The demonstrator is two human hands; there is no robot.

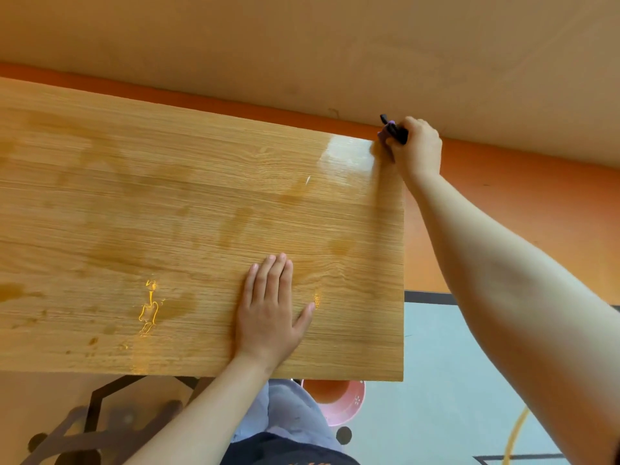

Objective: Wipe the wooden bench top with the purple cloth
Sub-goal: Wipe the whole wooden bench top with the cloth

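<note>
The wooden bench top [167,213] fills the left and middle of the view, with darker damp streaks across its grain and a glossy wet patch near its far right corner. My right hand [416,149] reaches to that far right corner and grips the bunched purple cloth [391,130], of which only a small dark-purple bit shows past my fingers. My left hand [271,310] lies flat on the bench top near the front edge, fingers straight and together, thumb spread out.
A tan wall [302,45] with an orange skirting band [520,189] runs right behind the bench. Below the front edge are a dark metal frame [97,417], a pink basin [342,404] on the pale floor, and my knees.
</note>
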